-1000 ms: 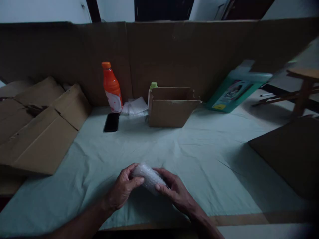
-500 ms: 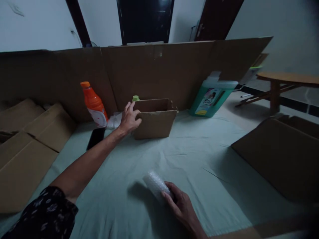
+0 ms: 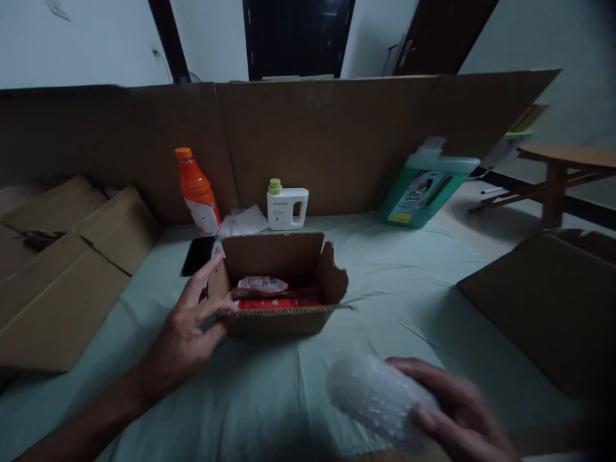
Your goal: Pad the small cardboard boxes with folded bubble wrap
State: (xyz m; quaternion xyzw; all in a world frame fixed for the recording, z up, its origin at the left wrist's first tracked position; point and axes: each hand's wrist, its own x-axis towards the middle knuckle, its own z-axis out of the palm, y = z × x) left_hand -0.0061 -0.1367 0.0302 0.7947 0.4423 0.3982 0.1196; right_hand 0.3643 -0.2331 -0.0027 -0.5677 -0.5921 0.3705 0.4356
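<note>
A small open-topped cardboard box (image 3: 279, 324) stands in the middle of the cloth. Inside it lie a red packet (image 3: 274, 303) and a pinkish-white packet (image 3: 262, 283). My left hand (image 3: 190, 324) grips the box's left end, thumb along the front and fingers over the side wall. Close to me on the right, a bubble-wrapped bundle (image 3: 378, 391) is held up by my right hand (image 3: 452, 407), thumb and fingers closed round its right end. Whatever the wrap contains cannot be made out.
Behind the box stand an orange bottle (image 3: 197, 192), a white jug (image 3: 287, 208) and a green jug (image 3: 423, 192), before a cardboard panel (image 3: 375, 141). A phone (image 3: 198, 255) lies left. More cardboard boxes (image 3: 67, 289) sit left, another box (image 3: 539, 308) right.
My left hand has brought the box nearer, so its contents and the white jug behind now show. The bubble-wrapped bundle has moved right and closer in my right hand.
</note>
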